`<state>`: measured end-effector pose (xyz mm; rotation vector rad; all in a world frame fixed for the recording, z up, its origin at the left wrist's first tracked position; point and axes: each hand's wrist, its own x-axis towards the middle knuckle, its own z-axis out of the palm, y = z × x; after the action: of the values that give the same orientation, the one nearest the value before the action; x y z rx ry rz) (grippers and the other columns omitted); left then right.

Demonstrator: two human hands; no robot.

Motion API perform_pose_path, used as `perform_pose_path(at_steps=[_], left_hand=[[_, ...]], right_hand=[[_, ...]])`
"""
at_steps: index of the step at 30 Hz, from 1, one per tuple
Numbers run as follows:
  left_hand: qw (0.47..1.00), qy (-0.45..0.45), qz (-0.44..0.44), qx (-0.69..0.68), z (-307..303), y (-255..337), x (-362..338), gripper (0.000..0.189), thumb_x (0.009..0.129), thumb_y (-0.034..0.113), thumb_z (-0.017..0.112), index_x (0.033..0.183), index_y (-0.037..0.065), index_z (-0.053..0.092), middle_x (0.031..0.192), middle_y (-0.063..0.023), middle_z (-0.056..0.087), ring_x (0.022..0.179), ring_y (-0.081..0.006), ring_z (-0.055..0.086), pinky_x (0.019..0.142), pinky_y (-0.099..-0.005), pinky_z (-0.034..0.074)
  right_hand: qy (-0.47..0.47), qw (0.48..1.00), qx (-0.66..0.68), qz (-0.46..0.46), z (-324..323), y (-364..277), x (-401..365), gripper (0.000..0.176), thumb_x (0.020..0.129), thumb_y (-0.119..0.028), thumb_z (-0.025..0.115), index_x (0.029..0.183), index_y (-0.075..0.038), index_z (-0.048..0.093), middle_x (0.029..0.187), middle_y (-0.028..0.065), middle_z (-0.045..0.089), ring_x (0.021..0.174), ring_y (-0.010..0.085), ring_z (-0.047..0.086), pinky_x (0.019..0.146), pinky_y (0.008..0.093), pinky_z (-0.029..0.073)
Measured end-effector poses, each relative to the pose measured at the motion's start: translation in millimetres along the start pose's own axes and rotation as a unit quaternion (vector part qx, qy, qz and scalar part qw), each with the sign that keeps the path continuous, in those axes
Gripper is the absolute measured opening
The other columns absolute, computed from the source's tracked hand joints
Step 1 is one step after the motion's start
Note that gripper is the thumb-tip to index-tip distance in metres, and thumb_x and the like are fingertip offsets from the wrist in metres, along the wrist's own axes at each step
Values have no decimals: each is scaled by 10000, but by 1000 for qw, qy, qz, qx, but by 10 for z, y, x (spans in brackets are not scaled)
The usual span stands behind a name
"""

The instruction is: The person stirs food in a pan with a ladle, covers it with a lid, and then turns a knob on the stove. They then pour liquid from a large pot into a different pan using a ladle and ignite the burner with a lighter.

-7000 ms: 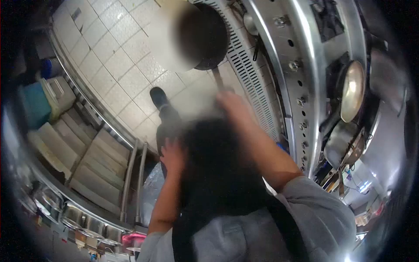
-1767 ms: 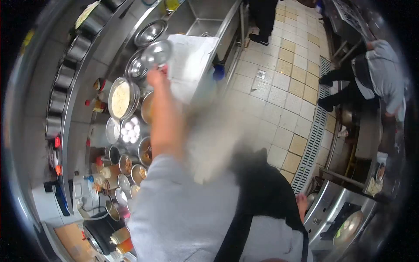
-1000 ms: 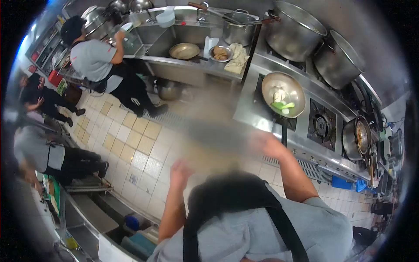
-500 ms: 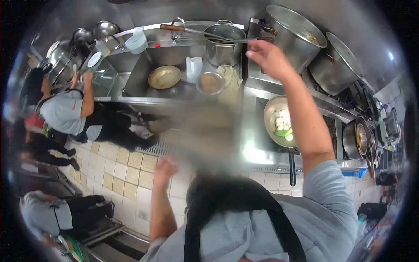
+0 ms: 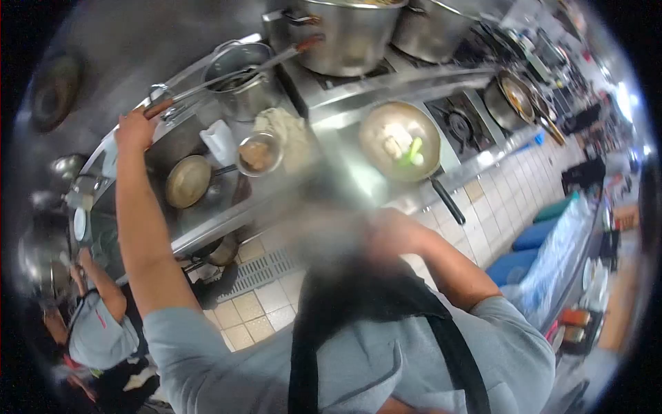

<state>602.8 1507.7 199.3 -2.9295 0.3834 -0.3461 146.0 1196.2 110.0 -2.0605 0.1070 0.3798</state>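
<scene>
My left hand (image 5: pixel 136 131) is closed round the wooden handle (image 5: pixel 158 108) of a long metal-shafted utensil, whose far end reaches the tall steel pot (image 5: pixel 252 95). A second utensil with a reddish-brown handle (image 5: pixel 309 44) lies across that pot's rim. Low before my chest, my right hand (image 5: pixel 393 233) is smeared by blur, so its fingers do not show clearly. Beyond it, a frying pan (image 5: pixel 380 159) with a black handle sits on the stove, holding white pieces and green vegetable pieces (image 5: pixel 414 152).
A steel bowl (image 5: pixel 271 165) of brownish food stands beside a cloth (image 5: pixel 281 127) and a white container (image 5: pixel 219 142). An empty-looking pan (image 5: pixel 186 183) rests in the sink area. Large stockpots (image 5: pixel 348 41) stand behind the stove. A co-worker (image 5: pixel 100 324) works at the left.
My left hand has risen to the wooden utensil handle. My right hand has drawn back from the other handle to my chest. The view has turned to the right.
</scene>
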Motion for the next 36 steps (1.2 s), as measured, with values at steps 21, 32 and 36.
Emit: perform_pose_path(at_steps=[21, 32, 36], left_hand=[[747, -114, -141, -639, -167, 2638, -3622, 221, 871, 218, 681, 939, 46, 562, 673, 7, 530, 550, -80, 492, 478, -233, 399], [519, -435, 126, -725, 1333, 5102, -4317, 488, 977, 370, 443, 1333, 37, 410, 1313, -234, 500, 1166, -384, 523, 1032, -506, 357], [260, -474, -66, -839, 1067, 5805, -4312, 426, 972, 429, 517, 1222, 90, 448, 1057, -166, 572, 965, -346, 588, 918, -542, 447]], right_hand=[[154, 978, 99, -103, -249, 1150, -1262, 554, 916, -250, 651, 1376, -14, 450, 1114, 176, 652, 1043, 224, 627, 907, 333, 483], [487, 827, 278, 39, -928, 1636, -1761, 407, 897, -5, 490, 1291, -14, 391, 841, 85, 564, 678, 143, 567, 540, 288, 482], [575, 803, 78, 136, -1222, 2272, -2365, 491, 902, -39, 540, 1373, -14, 404, 763, 31, 520, 600, 99, 491, 501, 257, 404]])
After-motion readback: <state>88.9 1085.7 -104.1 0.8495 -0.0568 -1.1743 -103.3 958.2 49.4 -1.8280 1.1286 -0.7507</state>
